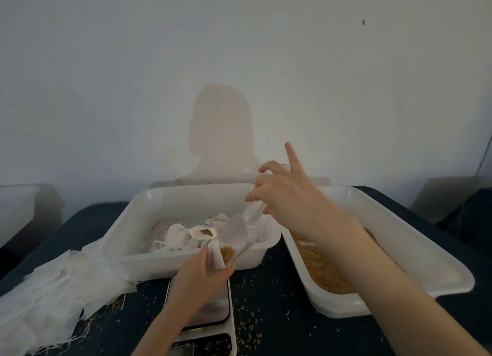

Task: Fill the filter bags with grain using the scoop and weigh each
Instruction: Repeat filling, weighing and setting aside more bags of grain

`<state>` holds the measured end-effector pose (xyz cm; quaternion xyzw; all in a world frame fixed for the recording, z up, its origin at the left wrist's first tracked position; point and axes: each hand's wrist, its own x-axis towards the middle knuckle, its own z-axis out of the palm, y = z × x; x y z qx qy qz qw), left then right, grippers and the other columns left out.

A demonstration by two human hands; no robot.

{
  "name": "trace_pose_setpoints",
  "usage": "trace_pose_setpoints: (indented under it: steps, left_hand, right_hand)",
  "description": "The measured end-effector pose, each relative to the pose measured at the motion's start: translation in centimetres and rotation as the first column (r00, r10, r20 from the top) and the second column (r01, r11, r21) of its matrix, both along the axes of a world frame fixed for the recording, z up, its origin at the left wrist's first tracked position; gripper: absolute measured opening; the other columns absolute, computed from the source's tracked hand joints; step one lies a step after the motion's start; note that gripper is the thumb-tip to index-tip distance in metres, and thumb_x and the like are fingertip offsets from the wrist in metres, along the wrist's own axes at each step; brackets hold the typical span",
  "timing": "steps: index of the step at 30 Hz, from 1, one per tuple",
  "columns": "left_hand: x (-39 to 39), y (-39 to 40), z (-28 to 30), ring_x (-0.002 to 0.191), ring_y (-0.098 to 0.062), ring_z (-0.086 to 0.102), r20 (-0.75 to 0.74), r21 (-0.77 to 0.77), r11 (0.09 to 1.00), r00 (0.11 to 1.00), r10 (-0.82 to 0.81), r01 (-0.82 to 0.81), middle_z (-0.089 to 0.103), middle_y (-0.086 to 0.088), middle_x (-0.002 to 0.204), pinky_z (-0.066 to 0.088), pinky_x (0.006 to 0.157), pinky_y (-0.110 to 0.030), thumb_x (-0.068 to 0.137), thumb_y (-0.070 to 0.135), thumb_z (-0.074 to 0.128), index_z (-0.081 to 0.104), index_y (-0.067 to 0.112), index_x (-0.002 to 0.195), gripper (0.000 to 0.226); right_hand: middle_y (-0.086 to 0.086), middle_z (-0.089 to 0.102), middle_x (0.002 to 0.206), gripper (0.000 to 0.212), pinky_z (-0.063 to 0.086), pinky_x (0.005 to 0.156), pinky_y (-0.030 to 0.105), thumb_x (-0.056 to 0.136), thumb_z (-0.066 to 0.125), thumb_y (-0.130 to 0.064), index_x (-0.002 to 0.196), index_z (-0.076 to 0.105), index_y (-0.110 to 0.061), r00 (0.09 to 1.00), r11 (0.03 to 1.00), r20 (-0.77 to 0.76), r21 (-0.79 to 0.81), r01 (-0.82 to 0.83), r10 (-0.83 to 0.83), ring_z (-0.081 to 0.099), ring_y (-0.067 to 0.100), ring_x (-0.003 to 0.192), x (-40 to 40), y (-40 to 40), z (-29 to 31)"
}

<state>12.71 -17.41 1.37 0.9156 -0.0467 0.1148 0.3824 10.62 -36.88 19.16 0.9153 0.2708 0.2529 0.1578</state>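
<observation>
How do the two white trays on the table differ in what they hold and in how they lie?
The left tray holds white filter bags, some showing grain, with a few loose grains on its floor; the right tray holds a bed of loose grain. The left tray lies square to the wall; the right tray lies angled. Both are white, shallow and rectangular.

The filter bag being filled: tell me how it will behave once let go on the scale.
The filter bag is thin, creased cloth that the left hand holds open, so it will probably slump. Its loose grain could spill, and the load looks light.
</observation>
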Motion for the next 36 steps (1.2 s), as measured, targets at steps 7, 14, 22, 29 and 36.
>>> trace_pose_setpoints:
  steps: [7,14,22,29,36]
  left_hand:
    - [0.3,-0.4,-0.4,0.061,-0.002,0.056,-0.013,-0.04,0.999,1.0,0.005,-0.006,0.061,0.008,0.069,0.041,0.053,-0.011,0.073,0.05,0.071,0.054,0.029,0.079,0.028]
    - [0.3,0.1,-0.3,0.067,-0.001,0.051,0.014,-0.048,0.999,1.0,0.022,-0.022,0.053,0.014,0.074,0.036,0.055,-0.012,0.074,0.045,0.073,0.041,0.033,0.085,0.035]
    - [-0.2,-0.3,-0.2,0.054,-0.002,0.05,-0.02,-0.067,0.995,0.997,-0.076,0.075,0.056,0.008,0.064,0.04,0.051,-0.011,0.078,0.046,0.068,0.052,0.03,0.078,0.023]
    - [-0.5,-0.7,0.0,0.057,0.012,0.05,-0.005,-0.041,0.997,0.998,-0.069,0.068,0.053,0.011,0.058,0.039,0.054,-0.004,0.077,0.051,0.065,0.048,0.033,0.074,0.025]
    - [-0.2,-0.5,-0.3,0.059,0.002,0.051,-0.022,-0.046,0.999,0.999,-0.03,0.029,0.054,0.012,0.068,0.038,0.05,-0.005,0.081,0.049,0.063,0.047,0.034,0.078,0.022]
  right_hand:
    - [-0.007,0.062,0.108,0.042,-0.018,0.108,0.055,0.09,0.056,-0.003,0.119,0.063,-0.032,0.997,0.997,0.073,-0.075,-0.012,0.018,0.04,0.019,0.124,-0.2,1.8,0.6]
    - [-0.005,0.06,0.122,0.044,0.005,0.117,0.051,0.093,0.059,-0.027,0.135,0.046,-0.028,0.994,0.997,-0.076,-0.003,0.076,-0.076,0.046,0.021,0.124,1.5,-1.9,-1.9]
    - [-0.011,0.063,0.117,0.033,0.045,0.092,0.03,0.092,0.056,-0.039,0.124,0.059,-0.031,0.921,0.964,-0.387,0.223,0.148,-0.052,0.057,0.011,0.107,2.2,-7.1,-5.4]
    - [-0.021,0.061,0.114,0.033,0.04,0.086,0.019,0.088,0.062,-0.043,0.121,0.059,-0.037,0.895,0.91,-0.435,0.326,0.258,-0.099,0.054,0.001,0.103,2.1,-10.4,-6.7]
    - [-0.019,0.064,0.102,0.025,0.048,0.084,0.021,0.088,0.065,-0.03,0.113,0.063,-0.033,0.856,0.793,-0.507,0.48,0.375,-0.098,0.059,-0.001,0.091,1.8,-13.4,-8.3]
